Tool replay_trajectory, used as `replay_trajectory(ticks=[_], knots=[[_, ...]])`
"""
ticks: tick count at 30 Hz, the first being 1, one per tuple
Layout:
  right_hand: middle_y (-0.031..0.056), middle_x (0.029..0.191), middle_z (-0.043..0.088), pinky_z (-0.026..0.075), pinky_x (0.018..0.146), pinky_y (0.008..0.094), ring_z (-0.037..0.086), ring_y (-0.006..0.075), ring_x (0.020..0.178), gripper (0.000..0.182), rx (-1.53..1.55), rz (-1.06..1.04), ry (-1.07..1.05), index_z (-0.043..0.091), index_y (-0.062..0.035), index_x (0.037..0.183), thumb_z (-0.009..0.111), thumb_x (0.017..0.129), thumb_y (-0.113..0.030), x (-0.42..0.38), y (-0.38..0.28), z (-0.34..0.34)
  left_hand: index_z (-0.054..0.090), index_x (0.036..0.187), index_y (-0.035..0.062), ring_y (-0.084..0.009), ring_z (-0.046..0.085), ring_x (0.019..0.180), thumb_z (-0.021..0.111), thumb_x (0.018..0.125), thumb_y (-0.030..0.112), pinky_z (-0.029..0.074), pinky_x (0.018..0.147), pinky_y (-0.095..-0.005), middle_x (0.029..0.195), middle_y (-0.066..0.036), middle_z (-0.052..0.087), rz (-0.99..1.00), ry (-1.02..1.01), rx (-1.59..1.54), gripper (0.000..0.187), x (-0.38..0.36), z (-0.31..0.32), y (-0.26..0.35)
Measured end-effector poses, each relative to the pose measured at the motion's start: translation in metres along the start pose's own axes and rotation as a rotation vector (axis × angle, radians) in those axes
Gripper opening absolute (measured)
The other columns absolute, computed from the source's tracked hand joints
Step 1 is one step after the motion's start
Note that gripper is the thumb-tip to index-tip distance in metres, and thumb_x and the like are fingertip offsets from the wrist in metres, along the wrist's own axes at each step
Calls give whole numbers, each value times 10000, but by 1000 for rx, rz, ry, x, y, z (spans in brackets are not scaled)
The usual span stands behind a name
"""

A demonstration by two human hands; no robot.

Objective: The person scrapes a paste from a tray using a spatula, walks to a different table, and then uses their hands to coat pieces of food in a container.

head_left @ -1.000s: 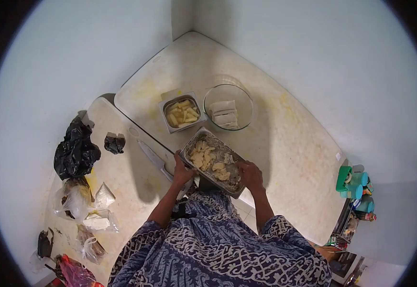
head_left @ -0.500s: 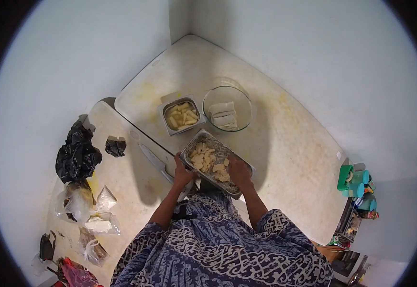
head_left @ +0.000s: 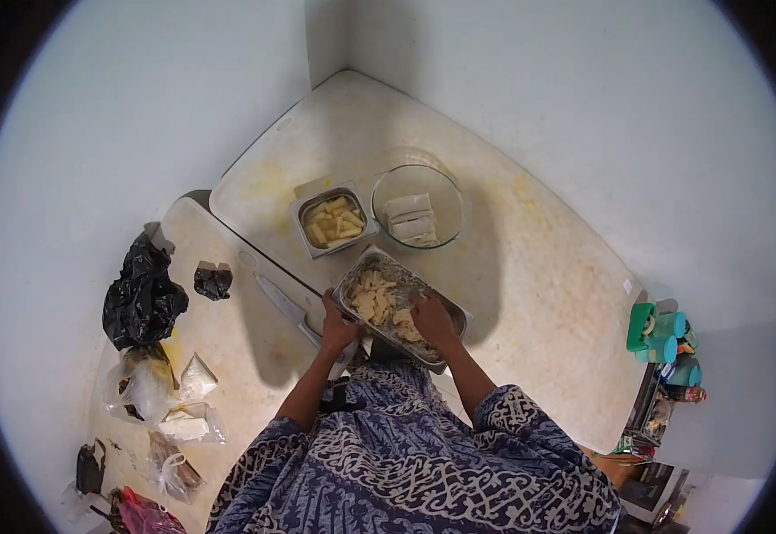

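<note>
A rectangular metal tray [head_left: 452, 308] with pale, crumbly pieces [head_left: 373, 298] inside is tilted close to the body. My left hand [head_left: 340, 329] grips its left end. Inside the right part of the tray is my right hand [head_left: 432, 319], its fingers down among the pieces and partly hidden. Behind the tray stand a square metal container [head_left: 303, 234] of pale yellow sticks in liquid and a round glass bowl [head_left: 462, 214] with white rolled pieces [head_left: 409, 216].
A knife [head_left: 279, 299] lies left of the tray. Black plastic bags [head_left: 143, 298], clear bags of food [head_left: 194, 423] and a red bag [head_left: 143, 513] line the left side. Teal-lidded jars [head_left: 664, 347] and a green container [head_left: 640, 326] stand at the right.
My right hand has moved slightly left and up within the tray, and the pieces under it have shifted. My left hand keeps its hold. The view has shifted slightly.
</note>
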State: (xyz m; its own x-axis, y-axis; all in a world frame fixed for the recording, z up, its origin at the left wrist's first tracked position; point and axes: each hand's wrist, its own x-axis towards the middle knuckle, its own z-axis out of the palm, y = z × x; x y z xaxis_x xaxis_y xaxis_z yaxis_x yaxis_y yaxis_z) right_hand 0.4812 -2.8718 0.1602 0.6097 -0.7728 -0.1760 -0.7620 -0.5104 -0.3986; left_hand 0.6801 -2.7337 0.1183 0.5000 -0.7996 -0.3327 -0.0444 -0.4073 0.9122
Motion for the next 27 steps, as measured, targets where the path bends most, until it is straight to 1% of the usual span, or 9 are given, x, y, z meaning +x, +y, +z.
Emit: replay_trajectory(ticks=[3,7,10,13,16,19,22,25,27], knots=[[233,926,638,515,723,521,637,424,831,239,12,-14,17,602,-71,1075,524,858,-136,-11,-14,-19,73,1454,151,-400,577,1124,775,695,84,455,954,-424,1220,-265,564,56,23,-28,1036,-3,0,4],[185,943,617,543,695,494,646,382,861,314,-73,-41,-12,538,-119,1208,511,898,-163,-25,-10,-21,72,1452,135,-389,572,1132,778,695,81,447,966,-424,1235,-256,556,-40,14,35,1036,-5,-2,13],[183,965,615,540,688,494,647,390,842,300,-240,-105,-42,534,-110,1213,484,920,-154,-42,-2,-19,74,1448,122,-386,571,1131,783,695,86,446,968,-425,1235,-257,552,-25,0,31,1034,-5,-4,12],[193,1031,608,540,691,498,647,409,833,294,-146,-75,-18,533,-106,1212,482,926,-153,-51,3,-17,78,1444,114,-381,574,1122,789,691,94,450,963,-423,1230,-254,554,8,11,29,1036,0,0,2],[225,1081,594,545,712,497,643,415,878,299,-40,24,17,531,-113,1216,479,922,-125,-48,3,-18,79,1442,111,-373,577,1117,791,689,97,453,959,-417,1228,-247,556,46,24,25,1037,-1,-1,2],[271,1073,583,540,734,503,637,416,912,321,79,-34,25,513,-96,1234,483,915,-110,-41,-7,-22,77,1443,108,-370,579,1118,786,694,93,453,959,-413,1231,-242,557,39,36,77,1031,-6,-2,15],[299,1074,572,533,756,505,627,425,935,344,-87,-67,-63,477,-75,1263,479,921,-113,-36,-8,-13,70,1446,110,-370,577,1124,782,699,91,452,961,-412,1234,-240,558,0,23,70,1032,-5,-4,16],[298,1077,572,535,762,505,629,424,930,357,-145,-44,-35,451,-56,1275,475,922,-108,-37,-6,-11,62,1450,114,-377,571,1135,785,698,90,450,962,-416,1244,-244,555,27,25,22,1043,1,2,-1],[276,1047,599,515,773,502,625,423,922,302,-68,40,70,518,-41,1186,496,890,-93,-32,-5,-8,57,1452,113,-381,566,1144,787,697,89,450,961,-417,1255,-247,549,45,30,46,1051,3,2,-10]])
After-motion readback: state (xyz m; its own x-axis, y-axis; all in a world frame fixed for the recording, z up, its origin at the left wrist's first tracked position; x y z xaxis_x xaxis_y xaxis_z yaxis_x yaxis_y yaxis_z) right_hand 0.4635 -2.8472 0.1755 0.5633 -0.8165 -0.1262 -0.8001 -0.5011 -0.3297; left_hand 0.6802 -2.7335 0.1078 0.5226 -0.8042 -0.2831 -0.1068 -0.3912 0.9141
